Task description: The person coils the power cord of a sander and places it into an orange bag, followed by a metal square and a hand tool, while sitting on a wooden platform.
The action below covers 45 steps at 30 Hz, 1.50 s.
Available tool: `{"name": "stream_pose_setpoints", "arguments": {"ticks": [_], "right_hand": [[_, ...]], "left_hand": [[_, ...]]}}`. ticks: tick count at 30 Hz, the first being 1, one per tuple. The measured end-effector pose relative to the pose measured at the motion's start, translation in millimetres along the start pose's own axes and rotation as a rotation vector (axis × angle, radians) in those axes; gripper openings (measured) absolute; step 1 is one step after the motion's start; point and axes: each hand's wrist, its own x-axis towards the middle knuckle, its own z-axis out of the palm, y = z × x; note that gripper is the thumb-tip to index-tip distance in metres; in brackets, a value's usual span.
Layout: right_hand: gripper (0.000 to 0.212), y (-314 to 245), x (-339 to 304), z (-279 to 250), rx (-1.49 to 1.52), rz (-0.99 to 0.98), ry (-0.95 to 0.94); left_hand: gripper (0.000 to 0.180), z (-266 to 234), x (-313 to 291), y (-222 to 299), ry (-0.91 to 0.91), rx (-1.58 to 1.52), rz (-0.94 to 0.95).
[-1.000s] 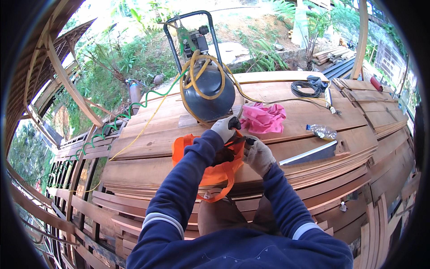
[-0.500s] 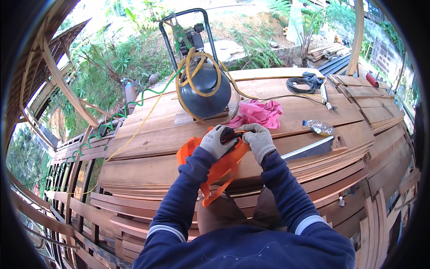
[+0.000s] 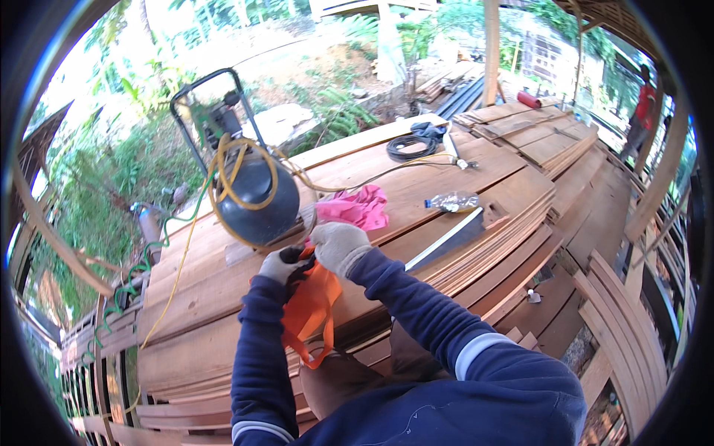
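A limp orange cloth bag [image 3: 311, 303] with strap loops hangs in front of me, over the near edge of the stacked boards. My left hand [image 3: 282, 266], in a grey-and-black work glove, is closed on the bag's upper left part. Dark material shows at its fingers; whether it is glove or another thing, I cannot tell. My right hand [image 3: 341, 249], gloved in light grey, is closed at the bag's top edge, close beside the left. Its fingertips are mostly hidden behind the knuckles. Just beyond the right hand lies a crumpled pink cloth [image 3: 361, 208].
An air compressor [image 3: 256, 197] draped with a yellow hose stands on the boards [image 3: 201, 297]. To the right lie a plastic bottle [image 3: 454, 201], a hand saw [image 3: 446, 241] and a coiled black cable [image 3: 413, 149]. A person [image 3: 641, 111] in red stands far right.
The view has swung to the right, bringing the person in red into sight. My right hand has shifted over the bag's top, and the bag hangs narrower below both hands.
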Motion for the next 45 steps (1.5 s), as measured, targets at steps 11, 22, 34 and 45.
{"name": "stream_pose_setpoints", "arguments": {"ticks": [11, 22, 34, 45], "right_hand": [[0.007, -5, -18, 7, -0.312, -0.116, 0.056], [0.041, -23, -110, -14, 0.176, -0.021, 0.092], [0.037, -6, -227, -11, 0.190, 0.413, -0.767], [0.032, -4, -230, -3, 0.174, 0.386, -0.943]], "left_hand": [[0.016, 48, -16, -14, 0.681, 0.885, 0.419], [0.023, 63, 8, -33, 0.612, 0.903, 0.441], [0.033, 159, -107, -20, 0.604, 0.652, 0.859], [0.019, 189, -121, -171, 0.389, -0.243, -0.051]]}}
